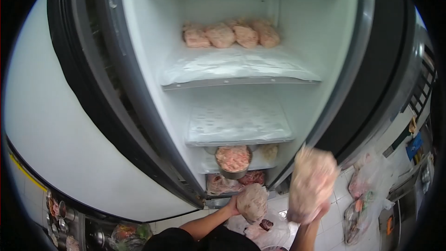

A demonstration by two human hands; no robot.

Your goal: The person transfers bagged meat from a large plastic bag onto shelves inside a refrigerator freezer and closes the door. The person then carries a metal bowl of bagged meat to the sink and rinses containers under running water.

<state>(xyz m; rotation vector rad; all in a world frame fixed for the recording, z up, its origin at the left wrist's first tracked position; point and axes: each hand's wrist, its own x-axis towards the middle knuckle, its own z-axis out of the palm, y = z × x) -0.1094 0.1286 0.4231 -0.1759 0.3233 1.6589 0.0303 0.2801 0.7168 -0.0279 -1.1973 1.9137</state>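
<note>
A bagged lump of pale pink meat (252, 202) rests in my left hand (233, 206), whose fingers are partly behind it, in front of the freezer's bottom. My right hand (322, 210) holds up a larger bagged piece of meat (312, 186), blurred by motion, by its lower end. On the upper shelf (241, 82), several bagged pieces of meat (220, 35) sit in a row. A metal bowl (234, 175) of minced pink meat stands on a lower shelf. Darker red meat in bags (223, 184) lies beneath it.
An open plastic bag (274, 232) with meat lies on the tiled floor below my hands. More filled bags (355, 221) are on the floor at the right. Freezer walls and door edges rise on both sides. Metal pots (66, 211) and a vegetable bag (127, 236) are at lower left.
</note>
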